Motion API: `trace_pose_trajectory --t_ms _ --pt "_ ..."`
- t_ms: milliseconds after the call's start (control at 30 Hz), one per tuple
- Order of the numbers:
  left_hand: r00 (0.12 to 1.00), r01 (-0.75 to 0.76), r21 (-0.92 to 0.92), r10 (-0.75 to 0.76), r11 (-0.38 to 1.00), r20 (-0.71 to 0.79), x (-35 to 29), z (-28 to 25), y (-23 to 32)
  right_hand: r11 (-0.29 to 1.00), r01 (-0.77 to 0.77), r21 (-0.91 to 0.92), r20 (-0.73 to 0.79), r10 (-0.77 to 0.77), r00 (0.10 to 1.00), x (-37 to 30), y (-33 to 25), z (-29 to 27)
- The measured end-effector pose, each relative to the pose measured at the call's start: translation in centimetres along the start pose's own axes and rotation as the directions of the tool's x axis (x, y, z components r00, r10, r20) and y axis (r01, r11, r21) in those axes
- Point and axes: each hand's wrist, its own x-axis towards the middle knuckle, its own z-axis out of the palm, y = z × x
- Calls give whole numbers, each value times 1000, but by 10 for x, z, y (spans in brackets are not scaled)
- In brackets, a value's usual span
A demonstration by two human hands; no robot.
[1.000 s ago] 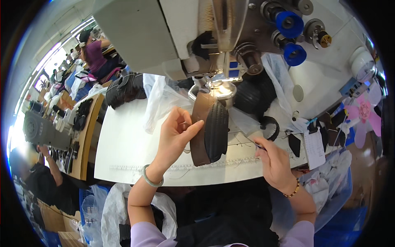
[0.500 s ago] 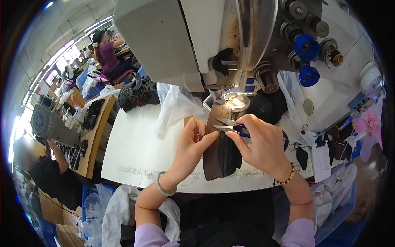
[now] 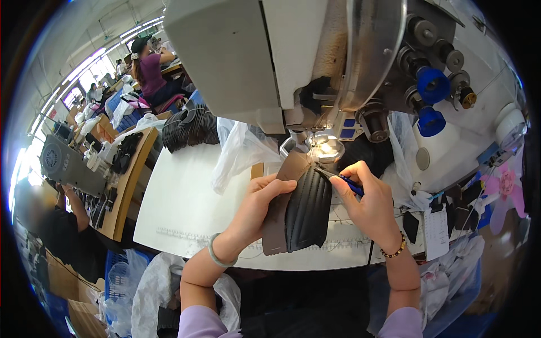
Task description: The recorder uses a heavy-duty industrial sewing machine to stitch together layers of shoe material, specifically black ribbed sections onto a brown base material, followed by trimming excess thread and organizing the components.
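Observation:
A leather piece lies under my hands in front of the sewing machine's needle area, with a brown strip [image 3: 275, 228] on its left and a black panel [image 3: 310, 211] with stitched ridges on its right. My left hand [image 3: 255, 204] grips the brown strip's left edge, thumb on top and fingers underneath. Closed around blue-handled thread snips [image 3: 354, 185] is my right hand [image 3: 367, 204]. The snips' narrow blades are nearly together, their tips at the black panel's upper right edge. The lit presser foot area [image 3: 327, 149] is just beyond.
The sewing machine head [image 3: 225, 62] overhangs the white table [image 3: 180, 197]. A stack of black pieces [image 3: 190, 128] and a plastic bag [image 3: 239, 152] sit at the back left. Blue tension knobs [image 3: 433, 84] jut out at right. Two people work at left.
My left hand has gone from a pinch over the strip to a grip on its edge. The snips have swung rightward, their blades coming nearly together. The piece is tilted more.

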Motion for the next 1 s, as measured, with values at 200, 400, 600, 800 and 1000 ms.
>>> trace_pose_trajectory --t_ms 200,400,600,800,1000 --pt "1000 -15 49 16 999 -16 -16 7 -11 998 3 -59 15 -2 1000 -1 -9 -2" --pt "999 -47 -14 47 999 -12 -20 1 -19 1000 12 -21 12 -12 1000 -8 -4 6" --pt "964 -266 121 262 956 52 -17 -3 -30 997 11 70 -48 -7 999 -10 -1 8" --pt "659 -616 786 578 47 482 -20 -16 -21 840 396 -370 -140 -472 870 -2 15 -14" --pt "625 -633 748 439 -198 645 -20 -30 -3 555 580 -597 88 -673 734 9 23 -33"
